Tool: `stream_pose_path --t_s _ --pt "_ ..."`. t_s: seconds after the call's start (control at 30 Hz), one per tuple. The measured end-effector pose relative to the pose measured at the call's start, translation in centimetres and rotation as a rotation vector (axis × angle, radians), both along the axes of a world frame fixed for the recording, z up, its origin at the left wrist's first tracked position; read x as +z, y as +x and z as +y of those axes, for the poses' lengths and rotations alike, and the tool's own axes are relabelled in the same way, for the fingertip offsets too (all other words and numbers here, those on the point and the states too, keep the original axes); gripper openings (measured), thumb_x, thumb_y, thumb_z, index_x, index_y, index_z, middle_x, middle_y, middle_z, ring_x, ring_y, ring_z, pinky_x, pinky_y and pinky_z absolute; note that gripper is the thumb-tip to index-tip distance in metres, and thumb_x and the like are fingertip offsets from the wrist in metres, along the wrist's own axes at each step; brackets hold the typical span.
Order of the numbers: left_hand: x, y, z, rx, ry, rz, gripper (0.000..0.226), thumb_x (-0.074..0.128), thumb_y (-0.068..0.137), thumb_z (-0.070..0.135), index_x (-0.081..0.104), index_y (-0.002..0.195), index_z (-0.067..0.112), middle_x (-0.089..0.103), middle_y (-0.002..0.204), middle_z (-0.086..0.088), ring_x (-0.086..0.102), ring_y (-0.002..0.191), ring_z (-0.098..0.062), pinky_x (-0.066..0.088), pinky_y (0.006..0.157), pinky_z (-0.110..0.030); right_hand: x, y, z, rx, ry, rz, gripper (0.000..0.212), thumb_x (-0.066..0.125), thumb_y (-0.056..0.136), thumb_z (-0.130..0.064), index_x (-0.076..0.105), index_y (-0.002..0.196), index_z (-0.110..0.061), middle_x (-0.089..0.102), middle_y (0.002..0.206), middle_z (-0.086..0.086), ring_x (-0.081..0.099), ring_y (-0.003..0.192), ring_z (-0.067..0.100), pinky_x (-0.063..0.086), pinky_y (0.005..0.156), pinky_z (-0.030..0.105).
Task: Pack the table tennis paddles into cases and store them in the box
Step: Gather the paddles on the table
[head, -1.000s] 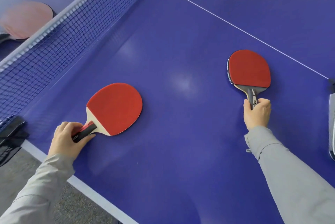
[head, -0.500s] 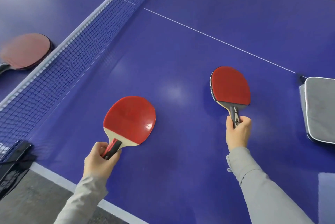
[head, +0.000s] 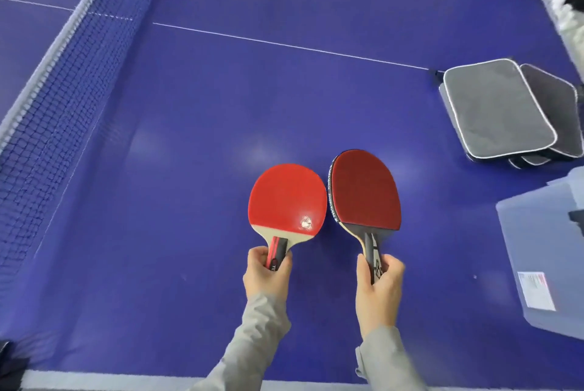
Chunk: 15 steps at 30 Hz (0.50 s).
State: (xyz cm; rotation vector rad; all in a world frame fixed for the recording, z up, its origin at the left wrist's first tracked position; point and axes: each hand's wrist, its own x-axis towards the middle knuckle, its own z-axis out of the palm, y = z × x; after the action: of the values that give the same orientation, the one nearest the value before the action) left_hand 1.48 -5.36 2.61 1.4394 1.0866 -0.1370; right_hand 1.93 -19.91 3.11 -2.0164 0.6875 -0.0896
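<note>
Above the table, hands grip two paddles.

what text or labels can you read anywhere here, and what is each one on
"YI": white letters on the handle of the left paddle; the rest is hidden by the left hand.
Edge tape of the right paddle: white lettering, too blurred to read.
Handle of the right paddle, above the right hand: a white mark, not legible.
Label on the plastic box: print too small to read.
</note>
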Motion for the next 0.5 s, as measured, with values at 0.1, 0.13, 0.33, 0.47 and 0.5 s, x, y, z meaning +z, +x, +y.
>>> stream_pose_path --t_s 0.1,0.13,0.33,0.47,0.5 --pt "-0.4 -0.1 -1.4 -0.112 -0.031 0.016 0.025 0.069 0.081 0.028 0.049 0.093 0.02 0.051 0.073 0.006 0.043 0.059 -0.013 0.038 0.051 -0.024 -0.1 -1.6 0.2 -0.02 -0.002 0.026 0.023 0.061 0.088 -0.02 0.043 0.1 -0.013 0.056 0.095 0.008 0.055 0.078 0.009 0.041 0.057 0.013" --pt "-0.6 -0.2 -1.7 -0.164 -0.033 0.011 0.027 0.069 0.081 0.028 0.048 0.096 0.02 0.052 0.074 0.006 0.044 0.06 -0.012 0.038 0.052 -0.024 -0.1 -1.8 0.4 -0.022 -0.006 0.03 0.023 0.061 0.088 -0.02 0.043 0.1 -0.013 0.056 0.095 0.008 0.055 0.079 0.009 0.042 0.058 0.01" --pt "-2.4 -1.2 -1.4 -0.483 -0.228 -0.099 0.031 0.062 0.087 0.01 0.045 0.103 0.03 0.055 0.09 -0.005 0.056 0.076 -0.016 0.048 0.068 -0.024 -0.5 -1.7 1.7 0.011 -0.03 0.057 0.024 0.062 0.087 -0.021 0.046 0.102 -0.01 0.053 0.096 0.008 0.054 0.079 0.007 0.04 0.059 0.009" --pt "-2.9 -1.2 -0.4 -0.555 -0.389 -0.145 0.043 0.053 0.087 -0.011 0.047 0.11 0.024 0.056 0.094 -0.013 0.06 0.085 -0.022 0.054 0.069 -0.022 -0.9 -1.5 3.3 0.041 -0.036 0.076 0.026 0.062 0.088 -0.02 0.048 0.104 -0.004 0.049 0.096 0.005 0.052 0.077 0.004 0.04 0.06 0.006" --pt "-3.0 -1.2 -0.2 -0.564 -0.408 -0.155 0.044 0.051 0.087 -0.013 0.048 0.111 0.023 0.057 0.094 -0.013 0.06 0.085 -0.022 0.055 0.07 -0.023 -0.9 -1.5 3.8 0.051 -0.037 0.084 0.028 0.061 0.088 -0.02 0.048 0.106 -0.004 0.049 0.097 0.004 0.052 0.078 0.003 0.041 0.059 0.008"
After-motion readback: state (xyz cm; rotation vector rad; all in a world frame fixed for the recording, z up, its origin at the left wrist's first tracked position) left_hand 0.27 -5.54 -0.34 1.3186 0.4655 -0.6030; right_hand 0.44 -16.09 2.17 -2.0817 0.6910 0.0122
